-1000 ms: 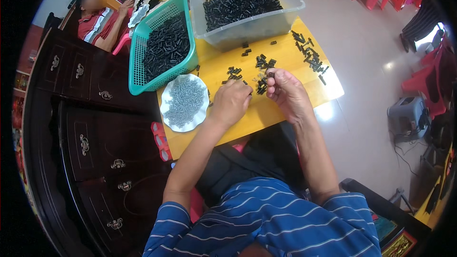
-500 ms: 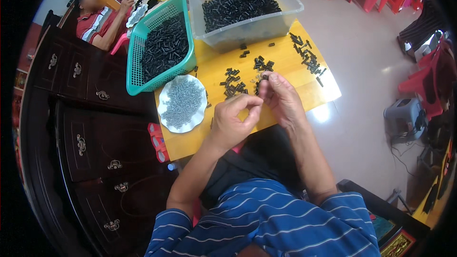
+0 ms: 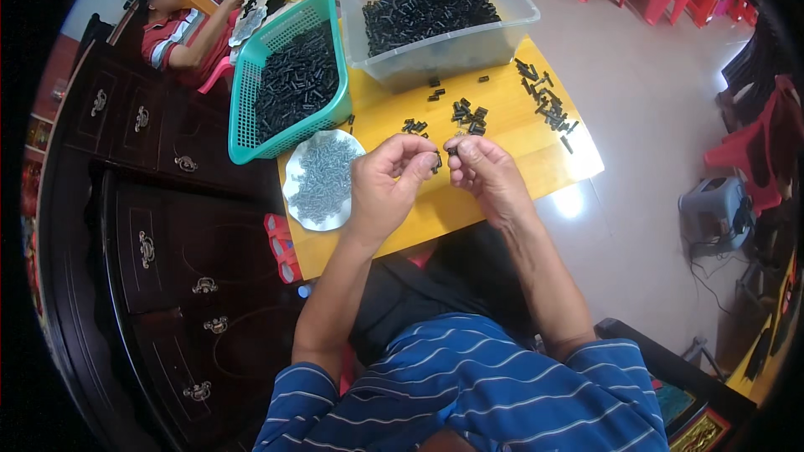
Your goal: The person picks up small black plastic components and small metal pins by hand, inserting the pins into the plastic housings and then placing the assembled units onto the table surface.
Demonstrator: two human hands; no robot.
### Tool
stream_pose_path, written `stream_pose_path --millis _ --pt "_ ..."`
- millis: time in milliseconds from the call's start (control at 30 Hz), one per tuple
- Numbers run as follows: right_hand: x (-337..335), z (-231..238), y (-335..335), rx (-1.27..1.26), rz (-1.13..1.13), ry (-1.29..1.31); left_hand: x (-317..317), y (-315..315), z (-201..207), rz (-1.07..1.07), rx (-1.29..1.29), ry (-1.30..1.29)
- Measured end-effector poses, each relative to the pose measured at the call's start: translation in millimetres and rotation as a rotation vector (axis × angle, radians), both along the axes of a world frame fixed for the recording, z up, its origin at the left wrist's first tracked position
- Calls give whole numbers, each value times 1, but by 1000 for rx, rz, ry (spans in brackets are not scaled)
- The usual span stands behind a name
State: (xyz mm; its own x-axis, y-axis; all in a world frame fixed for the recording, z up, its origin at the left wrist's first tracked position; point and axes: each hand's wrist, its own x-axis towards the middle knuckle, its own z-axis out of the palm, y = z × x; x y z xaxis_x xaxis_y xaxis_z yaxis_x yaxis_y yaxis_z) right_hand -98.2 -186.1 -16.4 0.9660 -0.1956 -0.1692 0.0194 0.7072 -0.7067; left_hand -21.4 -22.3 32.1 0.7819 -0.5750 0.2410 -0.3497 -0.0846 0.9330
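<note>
Over the yellow tabletop (image 3: 402,230), my right hand (image 3: 490,176) pinches a small black tube-like piece (image 3: 452,148) between thumb and fingertips. Close beside it, my left hand (image 3: 387,184) has thumb and forefinger brought together; whatever is between them is too small to make out. Loose black pieces (image 3: 469,115) lie just beyond my fingers, and some are hidden behind my left hand. To the left of that hand stands a white scalloped plate (image 3: 291,188) heaped with small silvery metal parts (image 3: 327,176).
A teal plastic basket (image 3: 237,134) and a translucent bin (image 3: 435,67), both full of black pieces, stand at the back. More longer black pieces (image 3: 548,105) lie at the table's right. Another person (image 3: 188,38) sits far left. Dark drawers (image 3: 201,234) flank the left side.
My left hand has moved up and to the left, now covering part of the loose pieces. My right fingertips have come slightly down and left, with the black piece showing between them.
</note>
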Motion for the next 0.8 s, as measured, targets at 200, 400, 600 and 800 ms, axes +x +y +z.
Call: stream_pose_path --millis 200,400,600,800 --pt "0 3 3 -6 34 16 4 0 -5 -92 13 59" --pt "-1 1 2 -62 55 27 4 -1 -4 -89 72 32" --pt "0 1 5 -113 64 11 3 0 -1 -57 83 6" --pt "0 -4 14 -302 21 -113 10 6 15 -137 256 -195"
